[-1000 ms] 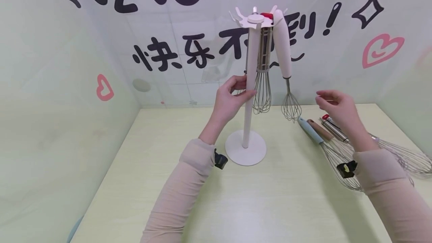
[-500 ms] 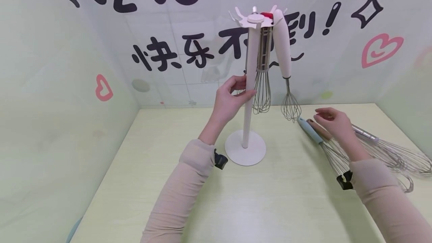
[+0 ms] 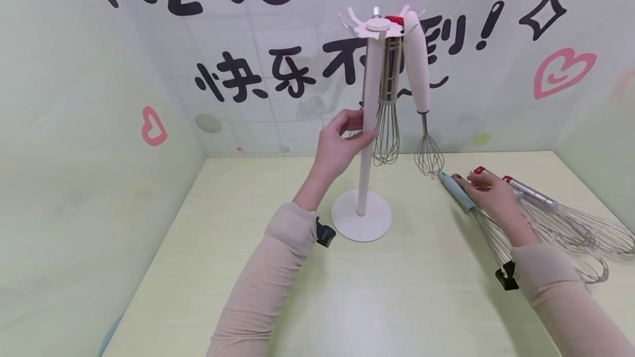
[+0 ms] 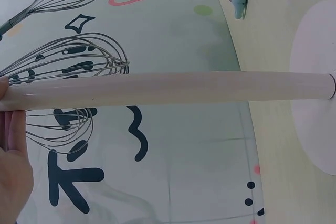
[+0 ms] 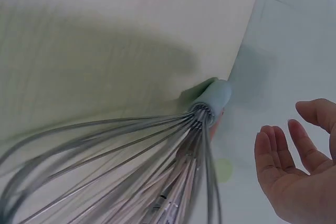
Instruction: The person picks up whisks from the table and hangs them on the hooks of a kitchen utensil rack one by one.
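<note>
My left hand [image 3: 339, 145] grips the pole of a white stand [image 3: 364, 180] with thumb and fingers. In the left wrist view, part of that hand [image 4: 13, 177] shows at the pole [image 4: 184, 88]. From the stand's hooked top hang a metal-handled whisk [image 3: 391, 70] and a white-handled whisk [image 3: 418, 65]; another is mostly hidden behind the pole. My right hand [image 3: 496, 200] is over the brown-handled whisk [image 3: 459, 181], beside a light-blue-handled whisk [image 3: 456, 191]. In the right wrist view, this hand [image 5: 294, 166] has loosely bent, parted fingers and holds nothing.
Metal whisks with red ends [image 3: 533, 190] lie at the right, their wire heads overlapping. The stand's round base [image 3: 374, 230] rests on the pale table [image 3: 238, 269]. A wall with black lettering [image 3: 233, 76] rises behind, and side panels flank the table.
My right hand has come down from above the table to the brown-handled whisk on the right. My left hand has kept its grip on the pole.
</note>
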Action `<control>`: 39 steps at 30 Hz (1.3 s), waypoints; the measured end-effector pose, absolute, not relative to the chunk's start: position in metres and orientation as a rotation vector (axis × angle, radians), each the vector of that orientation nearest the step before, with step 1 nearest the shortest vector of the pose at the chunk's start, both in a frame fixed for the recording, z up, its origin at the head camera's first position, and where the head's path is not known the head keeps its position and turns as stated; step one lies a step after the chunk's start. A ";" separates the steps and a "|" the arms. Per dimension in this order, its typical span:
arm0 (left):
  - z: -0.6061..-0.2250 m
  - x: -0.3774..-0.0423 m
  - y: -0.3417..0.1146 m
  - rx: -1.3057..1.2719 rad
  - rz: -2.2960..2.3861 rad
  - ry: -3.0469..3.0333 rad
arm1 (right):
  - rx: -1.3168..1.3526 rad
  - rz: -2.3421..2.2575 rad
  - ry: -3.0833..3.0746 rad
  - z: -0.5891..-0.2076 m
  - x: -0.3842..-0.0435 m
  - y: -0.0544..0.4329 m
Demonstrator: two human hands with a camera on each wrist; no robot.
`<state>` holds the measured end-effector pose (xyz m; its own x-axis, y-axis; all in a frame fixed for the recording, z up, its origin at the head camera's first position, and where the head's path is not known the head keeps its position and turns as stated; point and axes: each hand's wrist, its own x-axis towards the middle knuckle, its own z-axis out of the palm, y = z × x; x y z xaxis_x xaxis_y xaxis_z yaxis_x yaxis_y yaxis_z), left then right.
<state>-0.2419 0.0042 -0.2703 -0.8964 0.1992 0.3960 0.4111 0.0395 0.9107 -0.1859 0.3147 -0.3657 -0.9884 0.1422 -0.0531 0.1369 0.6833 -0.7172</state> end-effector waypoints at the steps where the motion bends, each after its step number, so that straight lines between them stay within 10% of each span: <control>1: -0.270 -0.242 0.004 -0.637 -1.970 -2.143 | -0.228 1.219 -2.879 -0.367 -0.185 0.315; 39: -0.271 -0.241 0.004 -0.628 -1.971 -2.152 | -0.229 1.067 -2.970 -0.402 -0.185 0.333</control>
